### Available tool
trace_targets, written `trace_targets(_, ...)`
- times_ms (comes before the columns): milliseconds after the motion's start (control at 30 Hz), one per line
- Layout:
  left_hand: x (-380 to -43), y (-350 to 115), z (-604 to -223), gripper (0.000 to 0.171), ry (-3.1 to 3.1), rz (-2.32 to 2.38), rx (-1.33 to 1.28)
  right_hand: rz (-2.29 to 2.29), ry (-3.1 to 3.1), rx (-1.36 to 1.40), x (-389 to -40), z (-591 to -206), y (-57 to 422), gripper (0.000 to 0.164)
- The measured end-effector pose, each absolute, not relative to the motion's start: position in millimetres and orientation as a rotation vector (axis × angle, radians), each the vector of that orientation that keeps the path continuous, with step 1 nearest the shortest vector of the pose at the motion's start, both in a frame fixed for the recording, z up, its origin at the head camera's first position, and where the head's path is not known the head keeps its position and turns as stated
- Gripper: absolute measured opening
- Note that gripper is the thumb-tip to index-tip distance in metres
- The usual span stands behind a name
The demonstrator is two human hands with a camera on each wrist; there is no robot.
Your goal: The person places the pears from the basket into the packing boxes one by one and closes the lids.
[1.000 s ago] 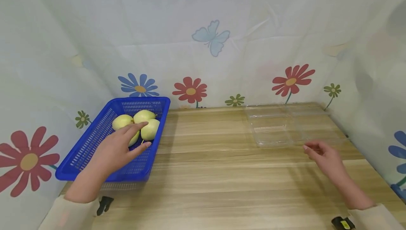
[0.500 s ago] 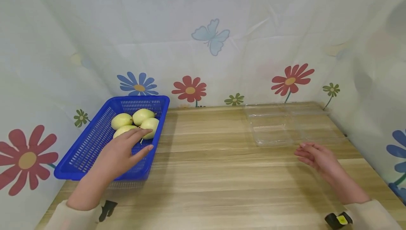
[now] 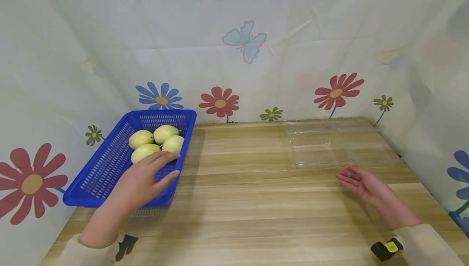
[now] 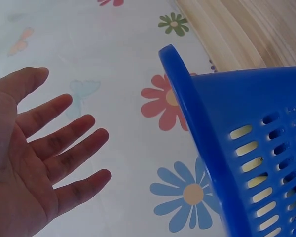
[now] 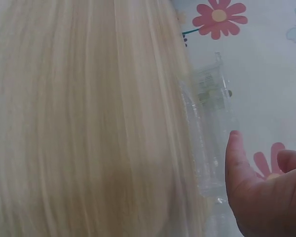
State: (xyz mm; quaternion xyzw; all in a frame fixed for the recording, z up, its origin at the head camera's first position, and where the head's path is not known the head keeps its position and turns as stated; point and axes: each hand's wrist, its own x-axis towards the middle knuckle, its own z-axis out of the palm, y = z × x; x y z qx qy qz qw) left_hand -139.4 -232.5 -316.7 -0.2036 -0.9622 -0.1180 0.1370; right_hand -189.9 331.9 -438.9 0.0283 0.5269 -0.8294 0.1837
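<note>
Flowered sheet [image 3: 220, 70]: rises behind the basket and past both sides of the table.
Table [image 3: 238, 201]: a broad stretch of wood grain lies right of the basket, as far as the transparent box; its back edge meets the sheet.
Basket [image 3: 110, 168]: blue, slotted, on the table's left part.
Transparent box [image 3: 313, 148]: well right of the basket, near the back edge — its right part hard to make out.
Left hand [image 3: 144, 178]: above the basket's near right corner, fingers extended and spread, holding nothing.
Right hand [image 3: 362, 182]: well right of the basket, fingers loosely bent, gripping nothing; cut off in its wrist view.
Fruits [image 3: 145, 152]: four, pale green, inside the basket — the rightmost partly hidden.
</note>
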Motion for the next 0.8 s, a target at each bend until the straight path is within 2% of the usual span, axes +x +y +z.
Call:
trace_targets(333, -141, -231, -319, 0.039, -2.747, -0.354, -0.64, -2.34, 1.449, 0.26, -198, -441, 327, 0.027)
trace_targets(700, -141, -228, -319, 0.034, -2.739, -0.372, -0.657, -2.322, 1.443, 0.343, -212, -442, 326, 0.044)
trace_targets(800, -141, -228, -320, 0.034, -2.739, -0.369, -0.656, -2.327, 1.425, 0.355, -214, -442, 327, 0.044)
